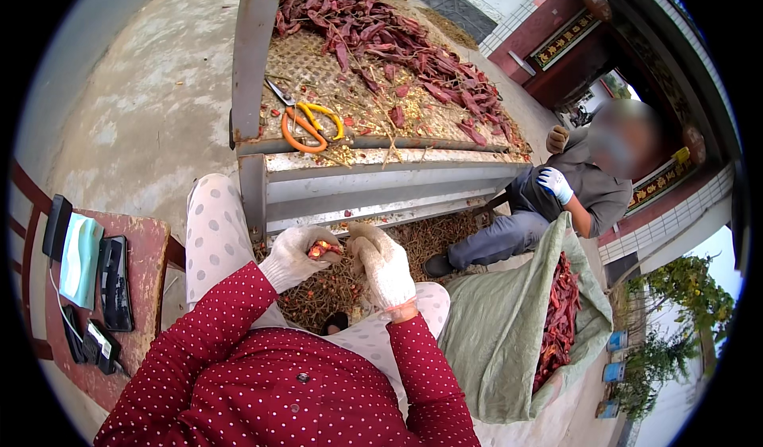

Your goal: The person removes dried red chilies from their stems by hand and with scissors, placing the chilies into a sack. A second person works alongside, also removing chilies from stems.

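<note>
My left hand (301,255), in a pale knitted work glove, is closed around some red dried chili pepper pieces (323,249) with yellowish insides showing. Beside it my right hand (378,262), gloved alike, has its fingers bent; whether it pinches anything cannot be told. Beyond the hands, scissors (306,122) with one orange and one yellow handle lie at the near edge of a metal-framed table (381,160). Dark red dried chili peppers (381,39) are heaped across the table, among loose seeds and stems.
Stems litter the ground (322,292) below my hands. A green woven sack (506,334) of dried chilies (560,322) stands at right. A gloved co-worker (572,191) sits beyond it. On the left, a wooden chair (143,250) holds a phone (115,283), a tissue pack (80,261) and small devices.
</note>
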Demonstrator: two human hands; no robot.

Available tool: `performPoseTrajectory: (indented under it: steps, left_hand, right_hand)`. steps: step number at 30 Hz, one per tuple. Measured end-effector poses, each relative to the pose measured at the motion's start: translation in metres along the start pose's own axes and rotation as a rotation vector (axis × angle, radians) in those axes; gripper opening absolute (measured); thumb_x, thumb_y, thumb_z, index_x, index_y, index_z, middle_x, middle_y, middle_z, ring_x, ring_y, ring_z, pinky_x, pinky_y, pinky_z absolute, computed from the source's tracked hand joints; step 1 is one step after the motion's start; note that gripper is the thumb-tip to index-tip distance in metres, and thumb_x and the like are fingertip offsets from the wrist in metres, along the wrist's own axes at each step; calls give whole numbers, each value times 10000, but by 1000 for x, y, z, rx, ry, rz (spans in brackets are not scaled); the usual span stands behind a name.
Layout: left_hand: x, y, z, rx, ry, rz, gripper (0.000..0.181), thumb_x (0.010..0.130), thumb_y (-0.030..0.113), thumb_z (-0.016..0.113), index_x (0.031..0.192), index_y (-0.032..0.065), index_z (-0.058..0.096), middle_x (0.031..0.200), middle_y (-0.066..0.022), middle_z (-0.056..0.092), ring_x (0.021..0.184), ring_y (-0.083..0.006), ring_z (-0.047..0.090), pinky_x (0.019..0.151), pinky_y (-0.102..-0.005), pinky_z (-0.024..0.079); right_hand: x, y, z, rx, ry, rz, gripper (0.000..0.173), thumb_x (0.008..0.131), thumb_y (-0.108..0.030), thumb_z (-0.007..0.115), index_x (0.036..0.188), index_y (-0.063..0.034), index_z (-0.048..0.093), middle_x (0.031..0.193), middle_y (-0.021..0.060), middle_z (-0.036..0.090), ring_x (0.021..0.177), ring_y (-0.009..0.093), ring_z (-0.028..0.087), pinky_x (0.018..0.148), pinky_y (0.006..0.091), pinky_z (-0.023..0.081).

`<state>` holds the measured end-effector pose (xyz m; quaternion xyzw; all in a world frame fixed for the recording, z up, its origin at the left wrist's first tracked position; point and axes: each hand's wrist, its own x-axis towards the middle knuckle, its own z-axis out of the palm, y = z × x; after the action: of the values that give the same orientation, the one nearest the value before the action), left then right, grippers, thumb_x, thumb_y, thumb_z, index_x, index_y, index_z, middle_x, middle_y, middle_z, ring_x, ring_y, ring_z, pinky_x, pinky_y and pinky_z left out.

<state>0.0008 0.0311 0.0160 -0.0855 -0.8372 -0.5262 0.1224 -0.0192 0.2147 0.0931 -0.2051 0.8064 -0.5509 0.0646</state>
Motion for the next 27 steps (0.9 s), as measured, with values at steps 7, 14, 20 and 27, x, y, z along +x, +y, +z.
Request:
performPoseTrajectory:
  steps: [7, 14, 20, 27]
  left_hand:
    - [3, -5, -1, 296, 3, 256, 234, 680, 222, 834, 871, 144, 723, 845, -67, 706, 825, -321, 666, 749, -418, 527]
    - [3, -6, 2, 368, -14, 266, 240, 667, 214, 829, 870, 146, 721, 854, -61, 705, 834, -322, 668, 755, -417, 533]
    - [-3, -8, 7, 294, -28, 29, 268, 675, 192, 831, 915, 120, 735, 892, -89, 712, 884, -328, 681, 773, -418, 553]
    - [-3, 7, -3, -57, -61, -96, 239, 738, 151, 828, 942, 72, 729, 910, -106, 715, 881, -271, 694, 795, -356, 549]
  right_hand:
    - [-8, -21, 13, -112, 4, 176, 299, 840, -148, 709, 1081, 28, 722, 926, 141, 739, 839, 166, 691, 776, 301, 535]
    - [-8, 0, 16, 80, 50, 191, 211, 844, -145, 707, 992, 5, 726, 880, 138, 719, 759, 219, 676, 749, 329, 536]
    - [-13, 5, 25, -560, 105, -316, 88, 902, -105, 638, 964, -54, 674, 927, 164, 683, 795, 365, 672, 693, 421, 542]
    - [-14, 4, 10, 19, 61, 54, 352, 880, -56, 636, 1226, 5, 629, 872, 137, 666, 730, 240, 666, 700, 325, 545]
